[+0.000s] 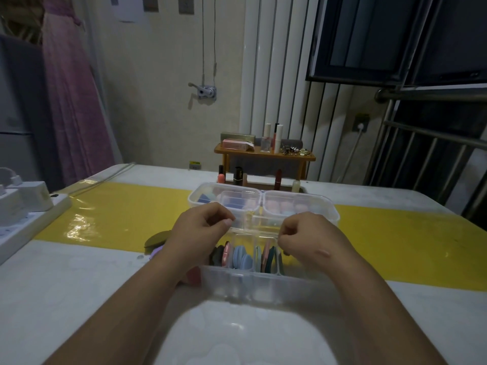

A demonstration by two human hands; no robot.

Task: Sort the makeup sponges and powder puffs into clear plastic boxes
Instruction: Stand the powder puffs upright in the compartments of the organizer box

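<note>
Fingers curled tight on both sides: the left hand (203, 227) and right hand (307, 237) each pinch one end of a clear plastic piece (254, 226) — lid or insert, cannot tell. Directly below the fingers, powder puffs (241, 255) stand on edge in the near clear box (263, 283) on the surface (79, 272).

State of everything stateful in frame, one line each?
Left hand: pinching clear insert.
Right hand: pinching the insert's other end.
Near box: open, puffs standing on edge inside.
Far boxes: sponges inside; lids unclear.
Olive puff: loose on table.
</note>
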